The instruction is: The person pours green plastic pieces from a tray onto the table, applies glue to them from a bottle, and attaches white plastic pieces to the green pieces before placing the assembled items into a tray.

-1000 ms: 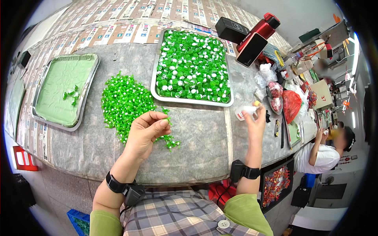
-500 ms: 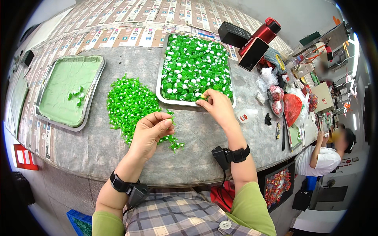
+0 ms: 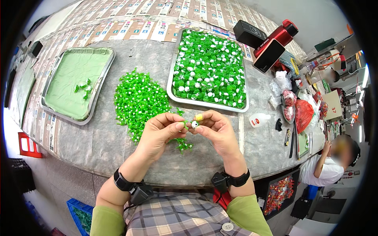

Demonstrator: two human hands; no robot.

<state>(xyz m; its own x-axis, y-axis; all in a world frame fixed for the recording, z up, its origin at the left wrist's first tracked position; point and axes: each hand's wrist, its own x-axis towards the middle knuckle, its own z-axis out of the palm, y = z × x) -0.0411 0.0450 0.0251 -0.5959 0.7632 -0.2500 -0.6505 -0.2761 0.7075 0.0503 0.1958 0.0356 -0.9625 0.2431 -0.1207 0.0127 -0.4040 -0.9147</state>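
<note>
Over the table, my two hands are close together with fingertips almost meeting. My left hand pinches a small green plastic piece between thumb and forefinger. Opposite it, my right hand holds a white eyeball bead with a black pupil; yellow tape wraps one finger. Whether the two parts touch cannot be made out. Behind my left hand lies a heap of small green pieces with white dots. A metal tray full of green and white eyeball parts stands beyond my right hand.
At the left, a tray lined in pale green holds several green-and-white pieces. To the right are a white bottle, a phone, a red flask, a black box and plastic bags. A person sits farther right.
My right hand has come back from the full tray's near edge to my left hand, bringing an eyeball bead. My left hand keeps its pinch. The view has shifted slightly.
</note>
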